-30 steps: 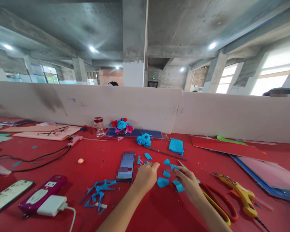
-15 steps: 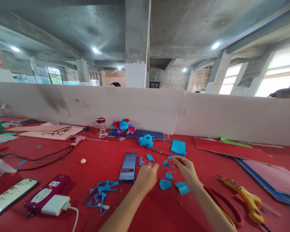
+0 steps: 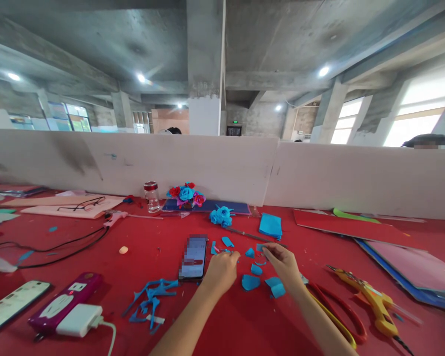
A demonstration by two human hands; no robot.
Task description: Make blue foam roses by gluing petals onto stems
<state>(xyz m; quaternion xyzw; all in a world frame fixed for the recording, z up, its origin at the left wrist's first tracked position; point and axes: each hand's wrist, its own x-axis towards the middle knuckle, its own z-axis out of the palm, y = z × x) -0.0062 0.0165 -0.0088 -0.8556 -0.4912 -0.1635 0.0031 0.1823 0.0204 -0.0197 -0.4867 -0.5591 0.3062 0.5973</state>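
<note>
My right hand [image 3: 281, 259] pinches a small blue paper petal [image 3: 259, 246] between thumb and fingertips. My left hand [image 3: 222, 269] is closed just right of the phone [image 3: 193, 258], its fingers curled away from me; whatever it holds, if anything, is hidden. Between and below the hands lie several loose cut petals, among them a rounded blue petal [image 3: 250, 282] and a small curled one [image 3: 256, 269]. Beyond them sit finished blue paper flowers [image 3: 221, 215] and a stack of blue paper squares [image 3: 270, 226].
Scissors [image 3: 341, 311] and a yellow glue gun [image 3: 371, 296] lie at the right, partly beside my forearm. Blue paper scraps [image 3: 154, 299], a purple power strip [image 3: 65, 304] and a white charger [image 3: 79, 320] are at the left. A glass jar [image 3: 153, 198] stands by the white partition [image 3: 193, 158].
The whole view has shifted slightly, so things appear a little further left. Both hands keep nearly the same place over the table, the right still pinching the petal.
</note>
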